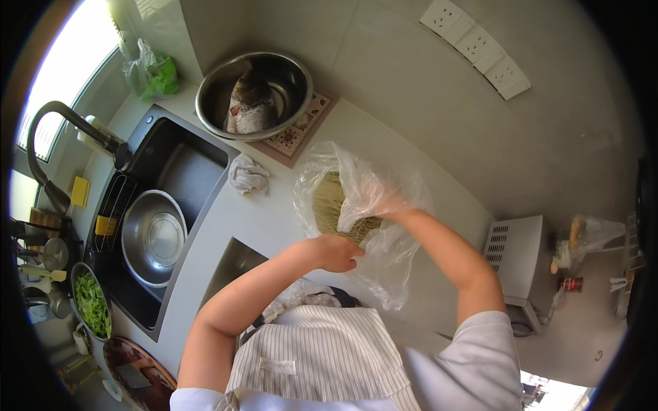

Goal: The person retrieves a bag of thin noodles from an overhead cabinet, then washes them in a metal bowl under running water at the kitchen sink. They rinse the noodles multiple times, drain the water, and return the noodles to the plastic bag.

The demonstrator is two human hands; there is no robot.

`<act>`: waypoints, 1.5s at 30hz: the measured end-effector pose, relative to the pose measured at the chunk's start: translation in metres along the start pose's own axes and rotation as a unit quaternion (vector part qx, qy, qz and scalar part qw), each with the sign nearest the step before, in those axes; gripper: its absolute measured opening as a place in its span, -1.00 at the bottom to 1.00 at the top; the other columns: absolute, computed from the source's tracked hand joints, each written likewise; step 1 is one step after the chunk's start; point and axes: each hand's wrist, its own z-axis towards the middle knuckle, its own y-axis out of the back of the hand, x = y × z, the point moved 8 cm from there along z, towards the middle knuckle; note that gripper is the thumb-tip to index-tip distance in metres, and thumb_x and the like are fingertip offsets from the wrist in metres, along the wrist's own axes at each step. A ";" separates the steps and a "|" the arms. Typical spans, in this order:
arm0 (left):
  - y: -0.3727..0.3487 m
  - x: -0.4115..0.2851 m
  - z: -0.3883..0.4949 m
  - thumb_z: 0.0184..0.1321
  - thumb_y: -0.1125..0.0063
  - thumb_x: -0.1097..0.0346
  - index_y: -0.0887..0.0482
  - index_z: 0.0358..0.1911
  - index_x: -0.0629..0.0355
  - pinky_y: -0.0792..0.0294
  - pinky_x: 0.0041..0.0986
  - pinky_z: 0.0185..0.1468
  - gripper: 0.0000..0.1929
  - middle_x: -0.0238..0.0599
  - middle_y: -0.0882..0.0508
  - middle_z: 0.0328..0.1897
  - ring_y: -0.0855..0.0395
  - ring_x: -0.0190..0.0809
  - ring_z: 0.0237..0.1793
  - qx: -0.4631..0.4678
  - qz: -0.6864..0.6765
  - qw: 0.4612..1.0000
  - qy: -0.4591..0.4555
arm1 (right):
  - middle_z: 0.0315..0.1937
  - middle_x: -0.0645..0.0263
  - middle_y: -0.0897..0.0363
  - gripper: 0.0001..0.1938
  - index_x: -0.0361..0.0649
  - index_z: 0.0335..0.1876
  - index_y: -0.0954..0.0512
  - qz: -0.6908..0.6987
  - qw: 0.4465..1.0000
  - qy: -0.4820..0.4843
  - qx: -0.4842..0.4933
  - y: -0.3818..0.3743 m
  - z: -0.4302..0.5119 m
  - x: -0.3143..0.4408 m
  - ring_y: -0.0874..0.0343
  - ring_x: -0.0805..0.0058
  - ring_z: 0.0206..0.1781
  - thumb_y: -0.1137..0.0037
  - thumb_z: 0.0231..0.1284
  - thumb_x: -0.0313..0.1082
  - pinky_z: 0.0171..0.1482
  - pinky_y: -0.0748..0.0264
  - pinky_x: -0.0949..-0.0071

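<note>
A clear plastic bag (383, 277) lies on the counter before me, with a bundle of thin, dry, greenish-tan noodles (329, 205), probably vermicelli, inside. My left hand (336, 253) is at the near side of the bag, fingers curled, pinching its edge by the opening. Reaching into the bag from the right, my right hand (383, 198) shows only blurred through the plastic beside the noodles. Its fingers are hidden, so its grip is unclear.
Behind the bag, a steel bowl (203, 115) holding a large fish piece (252, 105) stands on a patterned mat (293, 136). A crumpled white cloth (248, 174) lies beside the dark sink (193, 164), which contains a metal basin (154, 239). Leafy greens (92, 303) sit left; a microwave (514, 251) stands right.
</note>
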 end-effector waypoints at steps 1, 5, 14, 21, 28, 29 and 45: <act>-0.001 0.002 0.000 0.13 0.06 0.28 -0.55 0.09 0.06 -0.39 -0.25 0.12 -0.59 -0.12 -0.58 0.08 -0.54 0.03 0.05 0.004 0.001 1.000 0.005 | 0.00 0.03 -0.54 -0.37 -0.14 0.11 -0.47 0.018 1.000 0.007 0.010 -0.006 -0.006 0.002 -0.52 0.08 0.06 -0.28 -0.10 0.05 0.10 -0.43 0.21; 0.006 -0.005 -0.001 0.10 0.07 0.35 -0.63 -0.02 0.11 -0.36 -0.29 0.16 -0.65 -0.11 -0.58 0.09 -0.53 0.00 0.08 0.036 -0.024 0.999 -0.012 | -0.02 0.02 -0.55 -0.64 -0.17 0.05 -0.49 -0.125 0.984 -0.009 -0.123 -0.040 -0.016 -0.061 -0.52 0.05 0.05 0.03 0.24 -0.15 0.09 -0.44 0.18; 0.021 -0.016 0.012 0.04 0.06 0.48 -0.67 -0.16 0.22 -0.34 -0.33 0.18 -0.70 -0.15 -0.56 0.11 -0.49 -0.05 0.13 -0.048 -0.089 0.988 -0.117 | 0.16 -0.01 -0.39 -0.44 -0.11 0.20 -0.41 -0.157 0.985 -0.017 0.063 -0.028 -0.022 -0.026 -0.37 0.06 0.21 -0.18 0.04 -0.12 0.21 -0.31 0.20; 0.132 0.015 -0.015 -0.01 -0.12 0.26 -0.54 -0.16 0.21 -0.31 -0.13 0.01 -0.69 -0.10 -0.52 -0.10 -0.40 0.06 0.07 -0.444 0.276 0.847 0.101 | 0.14 -0.14 -0.37 -0.15 -0.39 0.25 -0.20 -0.225 0.962 -0.097 0.122 -0.002 -0.040 -0.007 -0.39 0.04 0.20 -0.39 -0.19 -0.18 0.17 -0.39 0.30; 0.164 -0.023 -0.001 -0.08 -0.17 0.33 -0.55 -0.12 0.14 -0.48 -0.46 -0.21 -0.64 -0.20 -0.50 -0.02 -0.51 -0.17 0.02 -0.338 0.365 0.862 0.094 | -0.23 0.12 -0.65 -0.59 -0.27 -0.02 -0.50 -0.355 0.900 -0.071 0.241 -0.018 -0.062 -0.023 -0.64 0.17 -0.16 -0.19 -0.05 -0.30 -0.11 -0.56 0.24; 0.151 -0.021 0.003 -0.08 -0.17 0.34 -0.56 -0.09 0.10 -0.49 -0.47 -0.29 -0.63 -0.22 -0.51 -0.02 -0.55 -0.20 -0.06 -0.305 0.360 0.873 0.122 | -0.22 0.13 -0.65 -0.61 -0.24 -0.03 -0.50 -0.325 0.921 -0.069 0.202 -0.014 -0.060 -0.024 -0.64 0.17 -0.16 -0.18 -0.03 -0.29 -0.11 -0.55 0.23; 0.064 0.007 0.013 0.17 -0.03 0.28 -0.59 -0.23 0.08 -0.50 -0.36 -0.23 -0.85 -0.28 -0.66 -0.35 -0.65 -0.14 -0.28 -0.115 0.293 0.944 0.095 | -0.19 -0.02 -0.55 -0.78 -0.25 -0.19 -0.47 -0.285 0.956 0.038 -0.055 -0.025 -0.030 -0.029 -0.56 0.14 -0.08 -0.07 0.00 -0.46 -0.12 -0.52 0.22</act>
